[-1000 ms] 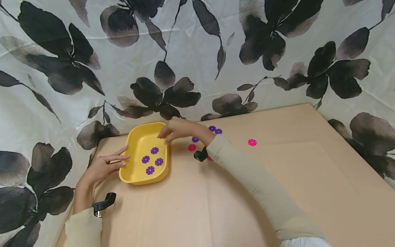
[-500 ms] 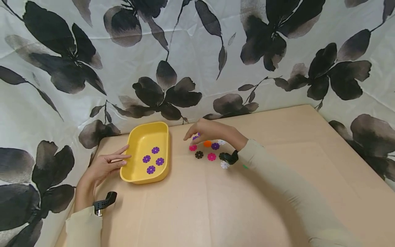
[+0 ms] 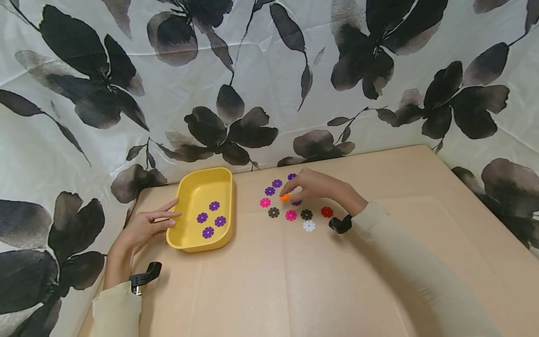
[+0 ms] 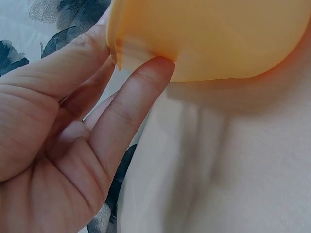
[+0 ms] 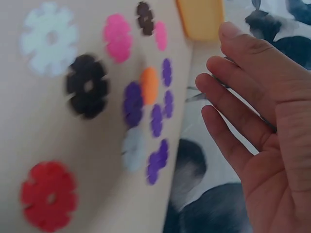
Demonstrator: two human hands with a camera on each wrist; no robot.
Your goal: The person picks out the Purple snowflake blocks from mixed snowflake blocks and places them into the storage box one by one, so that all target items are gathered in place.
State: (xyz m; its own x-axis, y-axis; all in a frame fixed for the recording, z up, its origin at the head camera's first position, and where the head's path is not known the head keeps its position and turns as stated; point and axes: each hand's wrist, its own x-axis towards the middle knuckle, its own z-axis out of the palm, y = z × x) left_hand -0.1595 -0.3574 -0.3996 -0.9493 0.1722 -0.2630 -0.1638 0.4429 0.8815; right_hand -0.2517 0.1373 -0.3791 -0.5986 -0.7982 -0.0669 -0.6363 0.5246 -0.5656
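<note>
Yellow tray [image 3: 206,182], shallow, round-cornered, near the far left edge of a tan table [image 3: 252,285]. Four purple discs [image 3: 214,206] lie in it, flower-shaped, set apart from one another, toward the near and right part of its floor.

Left hand [image 3: 145,229] at the tray's left side, grasping the rim: one fingertip over the edge, another digit against the outer wall, seen close in the left wrist view.

Right hand [image 3: 316,184] above the loose discs, right of the tray. Grip released; fingers loosely bent, a gap between them and the discs in the right wrist view. Orange disc [image 3: 285,198] under the fingertips in the head view, on the table, a purple one just beside it.

Nearer the person: two pink discs [image 3: 291,215], two dark discs [image 3: 273,212], and a white disc [image 3: 309,226] nearest of all. Red disc [image 3: 326,212] off to the right. More purple discs along the far side; two seem to overlap, contact unclear. Second white disc [image 5: 132,149] visible from the right wrist, covered by the hand from above.

Floral cloth [image 3: 261,47], white with black blooms, behind the table. Beige sleeves [image 3: 412,248] on both arms, black strap [image 3: 146,275] at the left wrist.
</note>
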